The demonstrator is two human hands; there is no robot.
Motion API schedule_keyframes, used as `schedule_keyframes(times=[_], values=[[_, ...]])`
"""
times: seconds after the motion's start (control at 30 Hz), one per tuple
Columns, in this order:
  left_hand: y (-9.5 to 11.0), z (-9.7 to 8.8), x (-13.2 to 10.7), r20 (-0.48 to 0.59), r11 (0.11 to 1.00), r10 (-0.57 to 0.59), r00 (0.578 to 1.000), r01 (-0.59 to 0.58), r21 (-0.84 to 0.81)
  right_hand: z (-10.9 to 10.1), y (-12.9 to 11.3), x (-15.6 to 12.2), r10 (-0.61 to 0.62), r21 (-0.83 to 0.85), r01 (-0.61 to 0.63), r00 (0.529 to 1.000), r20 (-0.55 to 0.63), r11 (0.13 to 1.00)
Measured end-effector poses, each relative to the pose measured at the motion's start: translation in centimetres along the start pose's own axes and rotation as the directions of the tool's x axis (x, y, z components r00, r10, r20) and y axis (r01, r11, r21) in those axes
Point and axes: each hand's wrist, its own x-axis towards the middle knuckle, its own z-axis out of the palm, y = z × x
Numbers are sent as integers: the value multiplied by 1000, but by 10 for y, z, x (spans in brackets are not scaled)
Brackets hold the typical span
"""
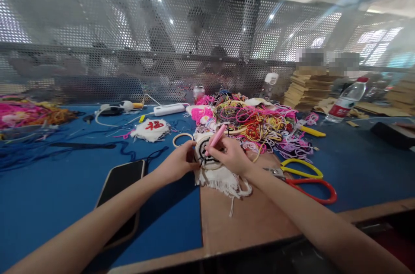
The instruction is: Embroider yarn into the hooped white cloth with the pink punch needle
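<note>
Holding one pink tool (pixel 215 138), two hands.

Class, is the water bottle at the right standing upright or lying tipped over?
Tipped: the water bottle leans, its red cap up to the right.

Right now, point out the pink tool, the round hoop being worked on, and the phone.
pink tool (pixel 215 138), head view, mid-shaft above the right hand's fingers.
round hoop (pixel 203 153), head view, white cloth face with black pattern, between both hands.
phone (pixel 121 183), head view, dark screen, upper half.
</note>
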Motion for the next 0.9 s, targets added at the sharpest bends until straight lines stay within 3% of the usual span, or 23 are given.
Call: schedule_keyframes(times=[0.2,0.53,0.73,0.9], values=[[2,0,-1,-7,995,30,1000,-29,92,-2,3,1,-18,56,19,999,-28,998],[0,1,-2,3,998,32,999,-32,52,-1,4,1,-50,3,50,998,-37,999],[0,2,-2,-19,994,43,999,-41,101,-2,1,0,-87,-80,85,996,-13,993],[-3,2,-2,-32,991,73,997,-69,114,-2,-1,-3,-141,-284,140,990,19,949]])
